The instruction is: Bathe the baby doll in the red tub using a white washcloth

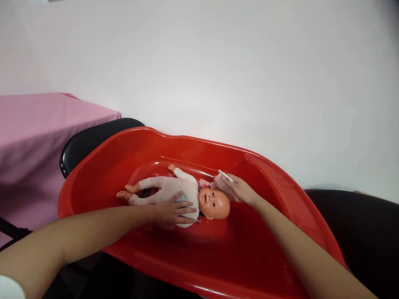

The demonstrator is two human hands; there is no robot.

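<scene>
A baby doll (162, 185) with a whitish cloth body lies on its back in a red baby bathtub (258, 249), its head (216, 203) toward the right and its feet toward the left. My left hand (173, 212) rests on the doll's torso, fingers spread. Just beyond the head, my right hand (241, 190) is closed on a pale pinkish thing with a flat white edge (225, 176); its exact kind is unclear. My fingers cover part of it.
Behind the tub's left end is a black chair seat (90, 141). A pink cloth (37, 137) drapes a table at the left. White wall (218, 83) rises close behind the tub. A dark rounded surface (368, 232) stands at the right.
</scene>
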